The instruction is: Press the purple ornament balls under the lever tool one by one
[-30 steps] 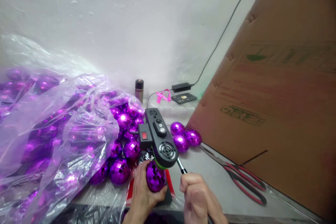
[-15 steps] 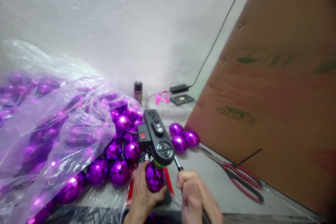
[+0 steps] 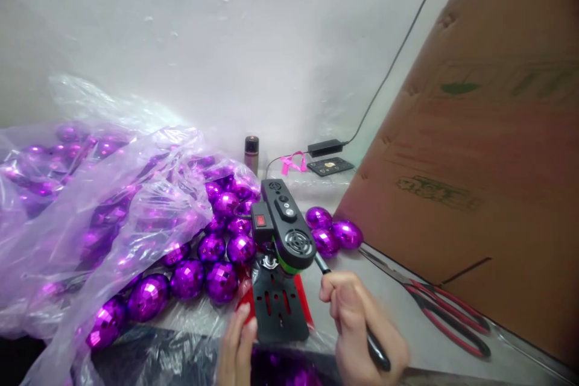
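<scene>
My right hand (image 3: 364,332) is wrapped round the black-gripped lever (image 3: 379,353) of a small black machine. The machine's head (image 3: 288,214) has round grilles, buttons and a green underside. Below it lies a slotted black base plate (image 3: 281,313) with nothing on it. My left hand (image 3: 237,344) is just left of the plate, fingers stretched out and holding nothing. Beneath that hand, at the bottom edge, more shiny purple balls (image 3: 283,368) show dimly. Faceted purple balls (image 3: 221,281) lie loose to the machine's left.
A clear plastic bag (image 3: 154,211) full of purple balls covers the left. Three balls (image 3: 347,234) sit right of the machine. Red-handled scissors (image 3: 452,313) lie beside a large cardboard box (image 3: 474,151). A dark-capped bottle (image 3: 251,155), pink ribbon (image 3: 294,163) and power adapter (image 3: 325,147) stand behind.
My left hand has let go of the purple ball it held under the machine's head and moved down. The ball has left the plate. My right hand stays on the lever. The view has shifted.
</scene>
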The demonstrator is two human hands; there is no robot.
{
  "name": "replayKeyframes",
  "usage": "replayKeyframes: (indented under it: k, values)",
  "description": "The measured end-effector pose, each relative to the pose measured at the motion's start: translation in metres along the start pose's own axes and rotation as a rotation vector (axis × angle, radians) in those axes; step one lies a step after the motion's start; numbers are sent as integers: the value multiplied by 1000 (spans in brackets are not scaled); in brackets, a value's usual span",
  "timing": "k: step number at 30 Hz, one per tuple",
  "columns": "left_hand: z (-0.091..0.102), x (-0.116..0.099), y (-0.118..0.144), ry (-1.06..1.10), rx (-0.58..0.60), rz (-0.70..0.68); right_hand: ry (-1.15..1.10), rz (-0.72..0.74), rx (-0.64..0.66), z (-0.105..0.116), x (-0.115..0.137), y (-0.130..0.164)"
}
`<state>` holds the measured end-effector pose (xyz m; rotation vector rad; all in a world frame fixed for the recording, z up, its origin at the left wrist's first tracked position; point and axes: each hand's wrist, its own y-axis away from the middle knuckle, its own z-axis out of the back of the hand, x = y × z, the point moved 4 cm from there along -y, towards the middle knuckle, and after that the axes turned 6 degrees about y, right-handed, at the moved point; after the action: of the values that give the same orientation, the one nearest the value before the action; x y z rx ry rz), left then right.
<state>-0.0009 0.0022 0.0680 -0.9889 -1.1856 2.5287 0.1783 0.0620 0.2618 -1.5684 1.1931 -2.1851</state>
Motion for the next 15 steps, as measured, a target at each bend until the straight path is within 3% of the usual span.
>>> replayKeyframes:
  k: [4,6,9,12,15]
  values:
    - [15,10,-72,-297,70,96,5,29,63,1,-1,4]
    - [13,20,-91,-458,121,208,-6,29,55,1,-2,4]
    - [3,31,-95,-508,191,307,-26,82,40,0,-3,3]
    - [-2,36,-90,-366,228,377,-48,170,48,-2,-3,1]
    - [8,39,-88,-168,142,484,-49,178,43,-1,-2,-2]
